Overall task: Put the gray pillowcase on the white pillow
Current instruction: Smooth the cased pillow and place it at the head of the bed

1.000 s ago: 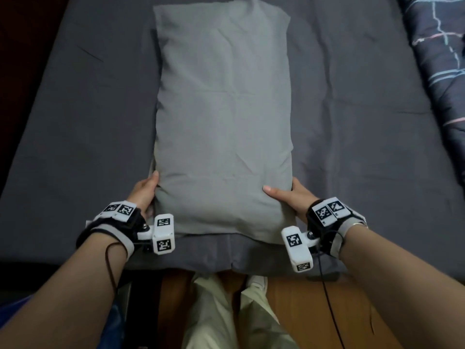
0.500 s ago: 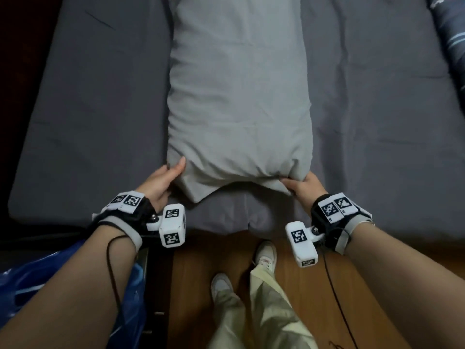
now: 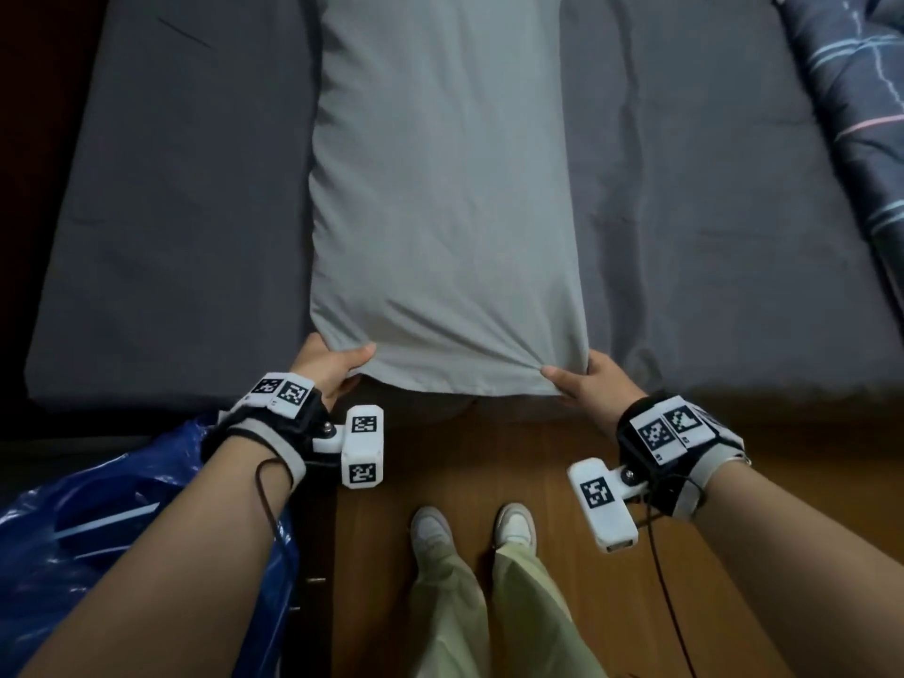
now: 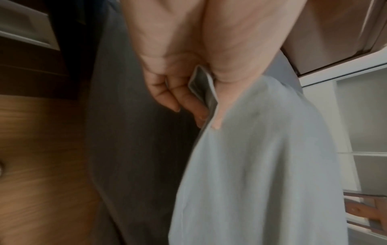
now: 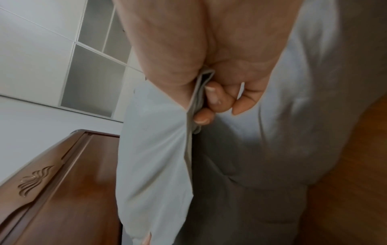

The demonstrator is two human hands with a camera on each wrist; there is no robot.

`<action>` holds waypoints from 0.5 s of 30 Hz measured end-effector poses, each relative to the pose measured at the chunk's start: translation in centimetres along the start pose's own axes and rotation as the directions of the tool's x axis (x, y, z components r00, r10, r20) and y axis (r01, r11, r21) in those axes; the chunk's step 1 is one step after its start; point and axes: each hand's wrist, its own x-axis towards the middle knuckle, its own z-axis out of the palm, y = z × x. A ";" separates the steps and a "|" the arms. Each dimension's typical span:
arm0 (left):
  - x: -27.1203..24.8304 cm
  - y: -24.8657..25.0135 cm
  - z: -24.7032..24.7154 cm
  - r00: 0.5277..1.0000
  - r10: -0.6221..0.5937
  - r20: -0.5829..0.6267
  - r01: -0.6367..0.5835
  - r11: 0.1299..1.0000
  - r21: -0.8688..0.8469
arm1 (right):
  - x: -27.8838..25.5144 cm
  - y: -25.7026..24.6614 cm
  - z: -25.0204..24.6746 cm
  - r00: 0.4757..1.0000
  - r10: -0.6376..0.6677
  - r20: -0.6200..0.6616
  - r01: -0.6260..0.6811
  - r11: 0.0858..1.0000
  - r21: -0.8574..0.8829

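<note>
The gray pillowcase [image 3: 445,198] stretches lengthwise over the bed, filled out by the pillow inside; no white of the pillow shows. My left hand [image 3: 332,364] grips the near left corner of the pillowcase [image 4: 257,165], thumb on top and fingers curled beneath. My right hand [image 3: 582,384] pinches the near right corner of the pillowcase [image 5: 155,149], with the hem bunched between thumb and fingers. The near end of the case hangs taut at the bed's front edge.
A dark gray sheet covers the bed [image 3: 171,212]. A patterned dark blue quilt [image 3: 851,115] lies at the right edge. A blue plastic bag [image 3: 98,545] sits at lower left. Wooden floor [image 3: 538,442] and the person's shoes [image 3: 430,530] lie below the bed edge.
Both hands went from resting beside the pillow to gripping the case's near corners and pulling them toward the bed's front edge. The case is now drawn taut, and the person has stepped back.
</note>
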 end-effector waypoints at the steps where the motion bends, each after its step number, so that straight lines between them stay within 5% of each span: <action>1: -0.4 -0.4 -0.1 1.000 -0.002 0.019 0.002 1.000 0.020 | -0.1 0.7 -0.1 1.000 0.007 -0.013 -0.007 1.000 -0.015; 8: -1.9 -4.0 -1.3 0.996 -0.080 0.030 0.077 0.994 0.077 | 0.0 1.8 0.5 0.988 -0.015 -0.157 -0.019 0.976 -0.215; 12: -1.7 -4.2 -0.7 0.985 -0.085 -0.151 0.124 0.955 0.270 | 0.5 1.7 0.4 0.959 0.094 -0.267 -0.191 0.910 -0.367; 15: 0.9 -4.9 -3.0 0.931 -0.085 -0.354 0.220 0.906 0.361 | 0.4 0.5 0.1 0.867 0.072 -0.493 -0.284 0.885 -0.369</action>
